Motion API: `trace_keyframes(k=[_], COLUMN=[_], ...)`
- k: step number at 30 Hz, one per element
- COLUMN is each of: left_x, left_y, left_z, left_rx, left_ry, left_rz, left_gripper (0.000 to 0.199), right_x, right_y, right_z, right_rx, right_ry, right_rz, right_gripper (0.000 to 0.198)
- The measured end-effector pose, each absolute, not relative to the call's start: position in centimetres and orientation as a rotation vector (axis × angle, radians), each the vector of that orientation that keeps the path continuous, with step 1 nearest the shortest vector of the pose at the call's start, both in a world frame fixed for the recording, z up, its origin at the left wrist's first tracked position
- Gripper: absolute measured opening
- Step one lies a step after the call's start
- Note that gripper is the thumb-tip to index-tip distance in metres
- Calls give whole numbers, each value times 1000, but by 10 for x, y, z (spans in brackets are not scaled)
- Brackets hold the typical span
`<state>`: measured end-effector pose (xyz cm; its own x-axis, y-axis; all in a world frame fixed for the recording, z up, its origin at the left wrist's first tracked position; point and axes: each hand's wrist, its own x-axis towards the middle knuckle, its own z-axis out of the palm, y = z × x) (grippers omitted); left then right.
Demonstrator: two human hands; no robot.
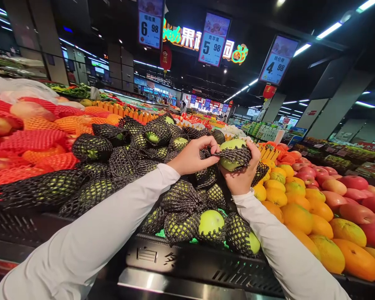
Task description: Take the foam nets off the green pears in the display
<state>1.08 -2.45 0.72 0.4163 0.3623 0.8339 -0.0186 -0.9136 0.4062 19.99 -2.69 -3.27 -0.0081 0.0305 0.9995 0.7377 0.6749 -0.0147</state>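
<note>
Green fruit [233, 144] part-hidden by black net [240, 156], right hand [244, 177].

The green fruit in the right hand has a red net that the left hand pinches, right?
In the head view, the net is black, not red. The right hand does hold the green fruit, and the left hand pinches the net.

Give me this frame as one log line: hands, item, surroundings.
left hand: pinching black net | right hand: holding green fruit partly covered by net | below: netted fruits | right side: oranges
</note>
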Motion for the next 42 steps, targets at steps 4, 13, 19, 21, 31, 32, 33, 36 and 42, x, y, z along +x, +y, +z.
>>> trace_keyframes(k=[4,13,19,21,31,32,33,36,42], left_x=[12,18,17,16,7,6,5,5,8], left_y=[-23,-15,-9,-7,6,9,11,13,2], left_z=[7,5,3,2,-5,-7,-8,-10,-8], left_rx=[2113,1753,1767,1851,2391,2399,2402,2396,2423], left_ry=[203,158,252,312,917,989,1036,1020,812], left_rz=[1433,1400,1514,1476,1428,1431,1423,1364,1303], left_gripper=[29,41,40,36,17,16,15,20,38], right_x=[201,204,203,203,206,209,211,216,212], right_y=[-29,-28,-29,-28,-20,-19,-18,-15,-7], right_z=[-32,-32,-32,-33,-34,-33,-32,-31,-44], right_rx=[-651,-702,-687,-701,-975,-1005,-1032,-1090,-1195], right_ry=[-1534,-1714,-1695,-1630,-1323,-1283,-1248,-1208,-1406], right_rz=[-640,-635,-671,-679,-576,-589,-608,-642,-527], right_gripper=[69,69,67,68,82,84,85,89,108])
